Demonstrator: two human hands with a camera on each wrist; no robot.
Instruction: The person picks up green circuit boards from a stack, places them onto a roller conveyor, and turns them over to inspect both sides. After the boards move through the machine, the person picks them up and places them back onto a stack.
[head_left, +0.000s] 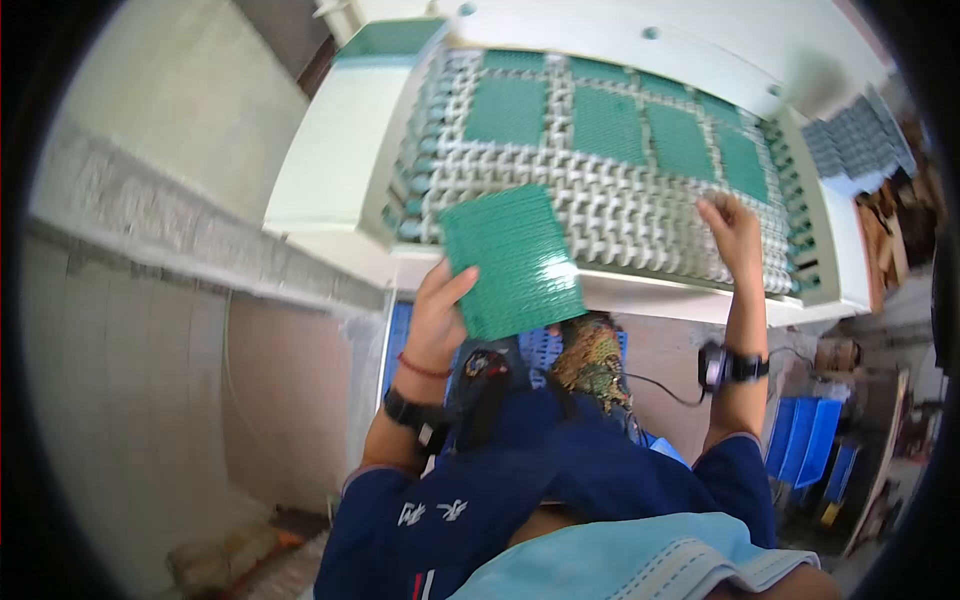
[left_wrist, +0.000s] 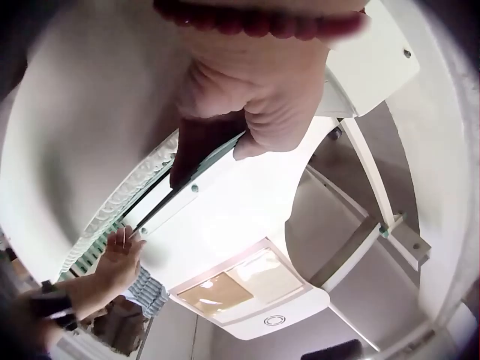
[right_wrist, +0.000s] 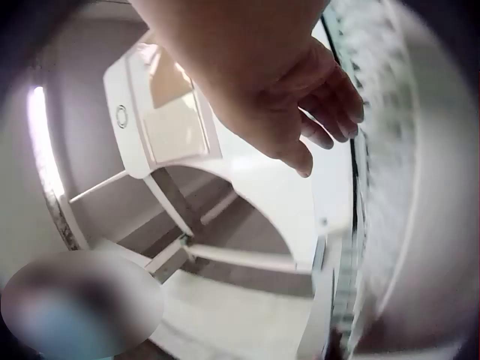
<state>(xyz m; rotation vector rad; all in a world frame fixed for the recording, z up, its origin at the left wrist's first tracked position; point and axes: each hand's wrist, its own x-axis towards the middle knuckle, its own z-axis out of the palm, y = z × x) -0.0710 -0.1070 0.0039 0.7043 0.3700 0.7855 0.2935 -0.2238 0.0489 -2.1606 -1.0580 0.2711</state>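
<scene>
My left hand (head_left: 438,305) grips a green rectangular panel (head_left: 512,262) by its left edge, thumb on the upper face. The panel has fine ribbed lines and a glossy patch, and overlaps the near left of a roller bed (head_left: 625,218) in the head view. Seen from the left wrist, the panel is a thin edge-on strip between thumb and fingers of the left hand (left_wrist: 255,97). My right hand (head_left: 735,232) hovers over the right part of the rollers. In the right wrist view its loosely bent fingers (right_wrist: 330,105) hold nothing.
Several similar green panels (head_left: 505,110) lie in a row on the far rollers. White machine side walls (head_left: 325,165) flank the bed. Grey ridged pieces (head_left: 858,140) are stacked at the right, with blue bins (head_left: 803,440) below. A concrete ledge (head_left: 170,205) runs along the left.
</scene>
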